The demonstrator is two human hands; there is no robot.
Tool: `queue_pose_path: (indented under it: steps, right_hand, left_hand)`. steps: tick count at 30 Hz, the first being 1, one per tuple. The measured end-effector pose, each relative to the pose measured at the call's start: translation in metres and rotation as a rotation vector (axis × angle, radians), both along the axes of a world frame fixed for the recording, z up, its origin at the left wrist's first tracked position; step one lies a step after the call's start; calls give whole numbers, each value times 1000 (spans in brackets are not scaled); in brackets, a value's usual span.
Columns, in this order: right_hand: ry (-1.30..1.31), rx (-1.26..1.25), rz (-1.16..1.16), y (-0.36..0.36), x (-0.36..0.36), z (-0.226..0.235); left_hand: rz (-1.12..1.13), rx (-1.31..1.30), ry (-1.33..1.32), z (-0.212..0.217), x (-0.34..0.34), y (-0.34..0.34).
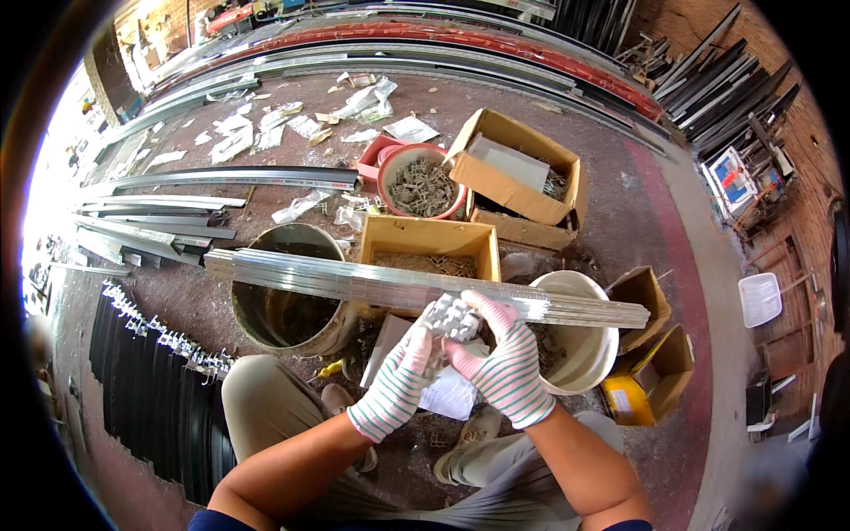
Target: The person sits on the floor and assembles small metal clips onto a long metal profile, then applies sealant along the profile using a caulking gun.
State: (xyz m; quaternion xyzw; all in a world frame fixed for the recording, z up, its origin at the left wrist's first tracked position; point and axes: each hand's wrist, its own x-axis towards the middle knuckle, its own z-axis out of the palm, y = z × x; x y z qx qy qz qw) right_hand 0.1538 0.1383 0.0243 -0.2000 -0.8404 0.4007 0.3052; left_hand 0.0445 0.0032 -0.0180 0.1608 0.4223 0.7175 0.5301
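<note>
Between my two striped-gloved hands is a cluster of small grey-white blocky pieces, their exact kind too small to tell. My left hand closes on it from the left, thumb up against the pieces. From the right, my right hand grips it with bent fingers. Just beyond lies a bundle of long silvery metal strips, resting across a dark bucket, a wooden box and a white bucket. White paper shows below the hands.
Black profiles with small metal clips along their ends lie at left. Farther off stand a red-rimmed basin of small metal parts and a cardboard box. A yellow-and-brown carton stands at right. Long bars line the back.
</note>
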Motion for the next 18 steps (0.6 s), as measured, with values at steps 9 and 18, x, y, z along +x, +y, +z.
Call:
queue_pose_path:
  steps: [9, 18]
  right_hand:
    - [-426, 24, -561, 166, 78, -41]
    - [-687, 27, -610, 186, 85, -100]
  left_hand:
    - [111, -21, -200, 17, -9, 5]
    - [112, -46, -244, 26, -10, 1]
